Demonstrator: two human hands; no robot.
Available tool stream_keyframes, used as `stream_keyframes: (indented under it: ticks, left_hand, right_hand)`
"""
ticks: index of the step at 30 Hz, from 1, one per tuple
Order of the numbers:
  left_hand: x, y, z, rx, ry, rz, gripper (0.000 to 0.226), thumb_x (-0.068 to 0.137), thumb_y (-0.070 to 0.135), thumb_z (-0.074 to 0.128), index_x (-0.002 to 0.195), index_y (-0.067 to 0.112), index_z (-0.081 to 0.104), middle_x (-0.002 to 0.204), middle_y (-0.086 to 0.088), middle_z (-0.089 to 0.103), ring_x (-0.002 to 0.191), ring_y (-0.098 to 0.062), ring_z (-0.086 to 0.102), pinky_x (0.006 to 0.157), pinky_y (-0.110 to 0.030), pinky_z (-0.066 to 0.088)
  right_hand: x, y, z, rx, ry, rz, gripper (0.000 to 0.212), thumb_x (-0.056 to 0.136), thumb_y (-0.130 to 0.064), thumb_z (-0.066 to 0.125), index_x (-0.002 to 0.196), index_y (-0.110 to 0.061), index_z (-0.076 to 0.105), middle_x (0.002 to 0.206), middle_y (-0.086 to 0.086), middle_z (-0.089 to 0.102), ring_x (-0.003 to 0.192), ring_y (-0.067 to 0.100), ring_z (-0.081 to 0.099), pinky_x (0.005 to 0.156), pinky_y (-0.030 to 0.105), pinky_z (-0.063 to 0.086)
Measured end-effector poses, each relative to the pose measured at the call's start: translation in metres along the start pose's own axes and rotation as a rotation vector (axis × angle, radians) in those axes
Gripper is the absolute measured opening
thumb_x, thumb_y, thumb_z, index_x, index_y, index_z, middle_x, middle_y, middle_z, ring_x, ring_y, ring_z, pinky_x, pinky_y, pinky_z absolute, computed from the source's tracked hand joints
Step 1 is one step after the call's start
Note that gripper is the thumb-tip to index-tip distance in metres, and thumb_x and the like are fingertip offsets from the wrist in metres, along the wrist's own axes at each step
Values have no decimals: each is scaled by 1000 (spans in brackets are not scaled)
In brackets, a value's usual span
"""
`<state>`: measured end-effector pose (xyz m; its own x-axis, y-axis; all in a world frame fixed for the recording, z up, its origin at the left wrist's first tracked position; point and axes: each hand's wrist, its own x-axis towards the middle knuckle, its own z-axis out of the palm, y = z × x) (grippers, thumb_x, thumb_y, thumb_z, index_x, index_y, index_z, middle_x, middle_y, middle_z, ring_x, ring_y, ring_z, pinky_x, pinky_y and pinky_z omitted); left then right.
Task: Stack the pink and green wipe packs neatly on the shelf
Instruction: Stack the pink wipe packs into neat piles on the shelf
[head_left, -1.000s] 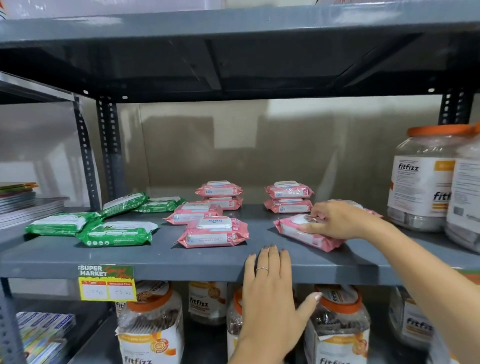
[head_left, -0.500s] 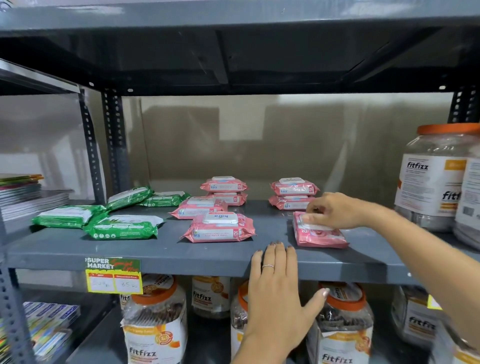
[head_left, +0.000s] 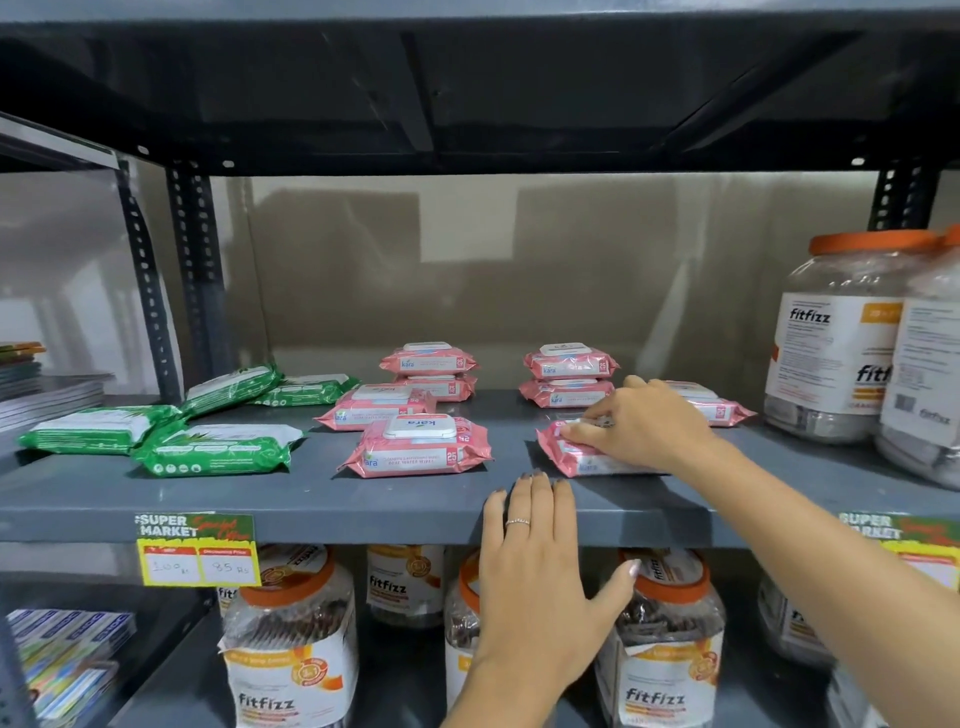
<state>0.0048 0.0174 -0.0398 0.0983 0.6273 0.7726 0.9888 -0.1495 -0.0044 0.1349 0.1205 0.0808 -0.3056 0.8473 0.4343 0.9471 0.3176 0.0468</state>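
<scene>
Several pink wipe packs lie on the grey shelf (head_left: 311, 501). My right hand (head_left: 644, 426) grips one pink pack (head_left: 582, 460) near the shelf's front, fingers closed on its far left corner. Another pink pack (head_left: 719, 410) lies just behind that hand. Two-high pink stacks stand at the back centre (head_left: 428, 361) and back right (head_left: 569, 364). Two loose pink packs (head_left: 421, 447) lie in front of the centre stack. Several green packs (head_left: 218, 449) are scattered at the left. My left hand (head_left: 540, 566) rests flat on the shelf's front edge, holding nothing.
Large fitfizz jars with orange lids (head_left: 841, 332) stand at the shelf's right end. More jars (head_left: 291, 639) fill the shelf below. A yellow price tag (head_left: 200, 564) hangs on the front edge. Flat stacked items (head_left: 31, 384) sit on the neighbouring shelf at left.
My right hand has turned the pink pack from a slanted position and drawn it squarer to the shelf edge. My left hand has stayed on the front edge.
</scene>
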Motion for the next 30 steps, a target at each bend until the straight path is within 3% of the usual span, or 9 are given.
stream_keyframes:
  ticks: [3,6,9,12,15,18,24,27,30]
  left_hand:
    - [0,0,0,-9,-9,7,81,85,71,41,130,5,59,132,-12,60,122,-30,54,107,-48,25]
    - [-1,-2,1,-7,-18,10,83,87,72,37,130,5,59,132,-13,60,122,-31,54,106,-49,25]
    - [0,-4,2,-16,-9,18,83,87,74,36,130,7,59,131,-11,61,121,-31,56,106,-48,26]
    - [-1,-5,3,-13,7,32,82,87,75,37,130,8,59,132,-10,61,121,-30,56,106,-48,26]
    - [-1,-6,3,-10,20,43,82,88,74,37,129,8,60,130,-10,61,120,-29,57,105,-47,27]
    - [1,-6,2,-24,8,33,84,92,73,24,128,7,61,129,-10,62,118,-29,58,103,-47,28]
    - [-1,-6,3,-2,7,37,84,89,75,31,128,7,61,130,-10,62,119,-29,57,105,-47,27]
    - [-1,-5,3,-2,0,27,87,90,76,27,128,6,61,130,-11,62,120,-29,57,106,-47,27]
    - [0,-4,5,3,11,25,88,84,78,38,128,6,62,130,-11,62,120,-30,57,106,-48,27]
  right_hand:
    - [-1,-1,1,19,-10,40,62,78,-78,36,113,-40,69,115,7,60,109,29,51,91,40,45]
    - [4,3,-6,43,-149,28,76,73,-84,24,116,-40,68,125,8,61,120,31,49,97,41,42]
    - [25,23,-23,156,-195,70,95,67,-90,16,135,-34,53,136,8,57,131,36,43,106,48,38]
    - [52,61,-33,220,-180,84,69,89,-62,43,146,-25,37,150,8,43,139,31,37,115,43,29]
    - [68,99,-21,308,-427,199,84,83,-50,65,152,-27,23,160,2,23,145,26,26,118,41,21]
    - [75,122,-5,285,-557,265,89,79,-39,73,151,-30,22,161,1,19,146,26,20,119,42,18]
    - [79,131,-5,216,-460,176,78,70,-19,83,139,-26,47,145,3,48,129,25,45,111,35,33]
    - [71,119,-40,196,-420,95,78,70,-29,83,139,-27,48,144,1,49,127,25,48,108,33,32]
    - [55,91,-82,235,-311,-24,77,69,-37,82,138,-28,50,133,-3,57,114,19,54,99,27,37]
